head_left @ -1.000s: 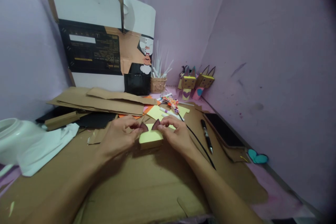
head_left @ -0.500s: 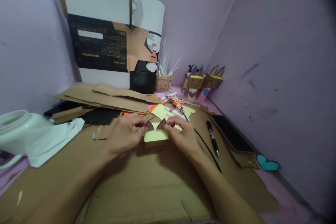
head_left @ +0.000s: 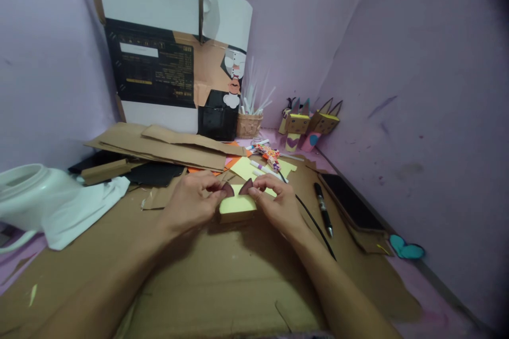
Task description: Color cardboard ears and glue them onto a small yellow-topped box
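A small cardboard box (head_left: 237, 215) with a pale yellow top (head_left: 238, 204) sits on the cardboard sheet in front of me. Between thumb and fingers my left hand (head_left: 194, 198) pinches a dark brown ear-shaped piece (head_left: 228, 189) at the left of the yellow top. My right hand (head_left: 274, 198) pinches a matching brown ear piece (head_left: 246, 187) at the right. Both pieces stand upright, tips raised, against the box's top; whether they are fixed to it I cannot tell. My fingers partly cover their outer edges.
Flat cardboard strips (head_left: 170, 145) lie behind my left hand. Markers (head_left: 262, 167) and yellow paper (head_left: 243, 168) lie beyond the box. To the right are a black cable (head_left: 312, 217), a pen (head_left: 323, 209) and a phone (head_left: 353, 201). A white jug (head_left: 35, 196) stands at left.
Both hands keep their pinch on the ear pieces, with hardly any movement. The whole view has shifted very slightly.
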Available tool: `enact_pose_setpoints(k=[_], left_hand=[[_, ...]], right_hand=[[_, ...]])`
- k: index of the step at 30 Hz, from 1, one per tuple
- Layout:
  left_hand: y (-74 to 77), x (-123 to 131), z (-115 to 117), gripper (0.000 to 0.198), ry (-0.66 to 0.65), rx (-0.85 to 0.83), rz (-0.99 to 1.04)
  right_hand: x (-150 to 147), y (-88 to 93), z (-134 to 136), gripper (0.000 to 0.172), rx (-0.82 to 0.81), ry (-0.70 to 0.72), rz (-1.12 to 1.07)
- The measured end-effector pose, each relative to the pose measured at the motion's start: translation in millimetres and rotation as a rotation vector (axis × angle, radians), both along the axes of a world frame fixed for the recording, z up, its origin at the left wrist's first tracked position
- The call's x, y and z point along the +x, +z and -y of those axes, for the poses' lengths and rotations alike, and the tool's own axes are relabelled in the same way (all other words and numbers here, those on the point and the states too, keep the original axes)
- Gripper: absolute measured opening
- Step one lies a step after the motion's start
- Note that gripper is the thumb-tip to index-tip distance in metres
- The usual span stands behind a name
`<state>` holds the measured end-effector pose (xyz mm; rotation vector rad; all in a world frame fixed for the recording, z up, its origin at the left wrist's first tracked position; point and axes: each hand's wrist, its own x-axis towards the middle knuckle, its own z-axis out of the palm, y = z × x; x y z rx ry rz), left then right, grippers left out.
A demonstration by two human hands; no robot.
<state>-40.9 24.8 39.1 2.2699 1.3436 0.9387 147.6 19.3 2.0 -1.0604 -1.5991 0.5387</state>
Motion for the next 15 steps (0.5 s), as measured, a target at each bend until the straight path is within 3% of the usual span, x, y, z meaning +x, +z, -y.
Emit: enact_pose_setpoints(k=[15], left_hand=[[0.8,0.1,2.6,0.014,0.042,-0.016,-0.008]], right_hand=[[-0.2,1.2,1.6,0.009,-0.041,0.013,0.016]])
